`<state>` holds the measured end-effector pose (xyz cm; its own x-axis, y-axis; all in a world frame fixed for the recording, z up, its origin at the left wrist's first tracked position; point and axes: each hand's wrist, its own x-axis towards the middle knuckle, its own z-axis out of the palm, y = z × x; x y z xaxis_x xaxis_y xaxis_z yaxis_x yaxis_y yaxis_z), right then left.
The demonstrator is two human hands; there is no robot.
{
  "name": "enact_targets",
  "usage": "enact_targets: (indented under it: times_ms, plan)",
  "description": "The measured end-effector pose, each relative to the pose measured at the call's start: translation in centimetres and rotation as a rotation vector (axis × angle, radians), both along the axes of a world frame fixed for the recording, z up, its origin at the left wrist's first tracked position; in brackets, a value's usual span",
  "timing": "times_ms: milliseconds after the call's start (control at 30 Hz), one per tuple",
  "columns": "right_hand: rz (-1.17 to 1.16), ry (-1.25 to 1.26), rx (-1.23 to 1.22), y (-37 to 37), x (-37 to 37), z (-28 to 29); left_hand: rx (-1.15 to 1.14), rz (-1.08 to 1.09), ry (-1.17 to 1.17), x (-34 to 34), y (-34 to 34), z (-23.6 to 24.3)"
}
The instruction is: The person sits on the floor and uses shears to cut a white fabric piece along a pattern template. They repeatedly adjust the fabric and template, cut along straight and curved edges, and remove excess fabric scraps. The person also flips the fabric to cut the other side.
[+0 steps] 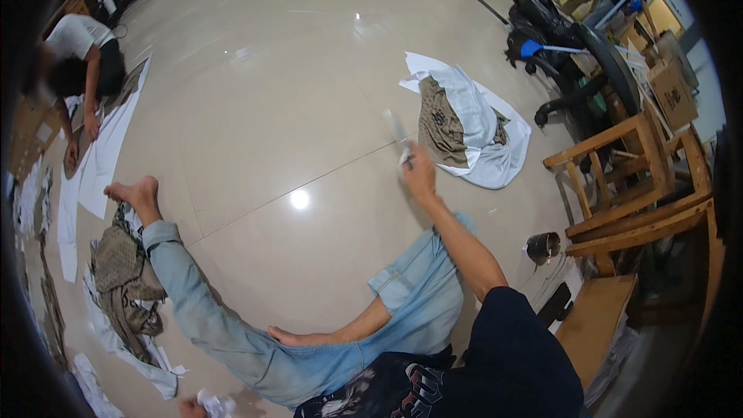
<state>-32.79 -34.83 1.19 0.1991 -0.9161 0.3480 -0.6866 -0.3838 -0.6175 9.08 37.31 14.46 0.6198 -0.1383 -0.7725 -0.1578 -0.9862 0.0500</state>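
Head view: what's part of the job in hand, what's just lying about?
Likely the job:
blurred pale thing in right hand
white crumpled piece at left hand
brown-and-white cloth beyond right hand

Likely just lying about:
black chair
wooden frames
black tin
cardboard box

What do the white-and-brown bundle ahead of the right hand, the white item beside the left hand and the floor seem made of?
White-and-brown bundle: likely fabric, mostly matte, from its soft folds.
White item beside the left hand: thin cloth, paper or plastic; it's crumpled, but too small to settle.
Floor: probably glossy tile, from light reflections and straight seams.
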Motion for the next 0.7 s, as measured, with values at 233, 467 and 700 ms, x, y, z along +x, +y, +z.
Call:
enact_targets:
  times_ms: [233,467,700]
  plan:
    - [-0.257,0.155,0.044,-6.7,-1.0,-2.7,0.117,-0.279,-0.405,-7.0,7.3,-4.9]
    - [-0.021,-0.155,0.094,2.6,12.4,-6.1,-0.874,-0.342,-0.682,-14.9,-21.7,-4.5]
    - [0.613,-0.583,0.589,17.8,29.1,1.9,-0.998,-0.333,-0.492,-13.6,-34.1,-10.4]
